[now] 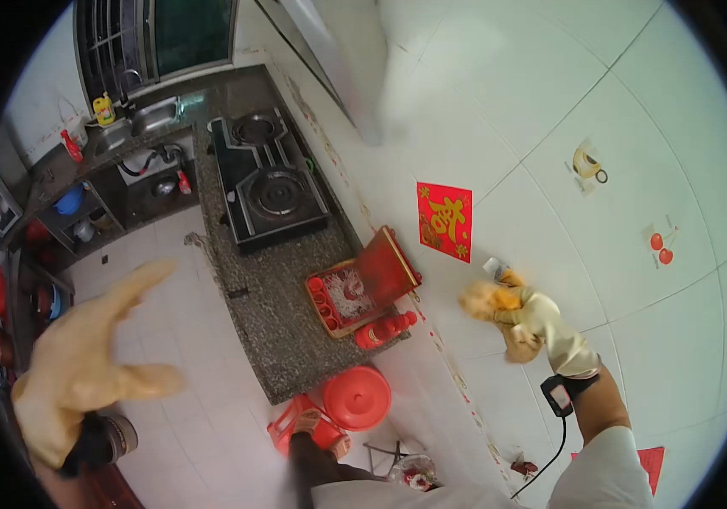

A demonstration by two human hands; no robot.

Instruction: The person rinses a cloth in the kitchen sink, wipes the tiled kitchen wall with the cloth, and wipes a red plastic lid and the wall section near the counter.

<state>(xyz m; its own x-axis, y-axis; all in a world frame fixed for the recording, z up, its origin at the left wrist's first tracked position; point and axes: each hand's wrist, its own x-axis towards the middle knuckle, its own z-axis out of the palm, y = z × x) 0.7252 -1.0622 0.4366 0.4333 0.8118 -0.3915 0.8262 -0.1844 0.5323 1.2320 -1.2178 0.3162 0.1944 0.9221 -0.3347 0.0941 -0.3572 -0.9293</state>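
Observation:
My left hand (pixel 92 365), in a pale yellow glove, is raised at the lower left above the floor, thumb and fingers spread, holding nothing. At the tiled wall (pixel 533 220) on the right is my right hand (pixel 499 307), gloved and blurred, its fingers bent around something I cannot make out. Orange and tan patches show around this hand, and a small grey-white patch shows just above it. A red square sheet with gold writing (pixel 445 222) is on the wall, up and left of that hand.
The granite counter (pixel 274 327) bears a black gas stove (pixel 270 182), an open red box (pixel 346 297) and a red bottle (pixel 380 331). Beyond are a sink (pixel 156 117) and yellow bottle (pixel 104 110). My feet are on a red stool (pixel 283 424) beside a red lidded bucket (pixel 357 397).

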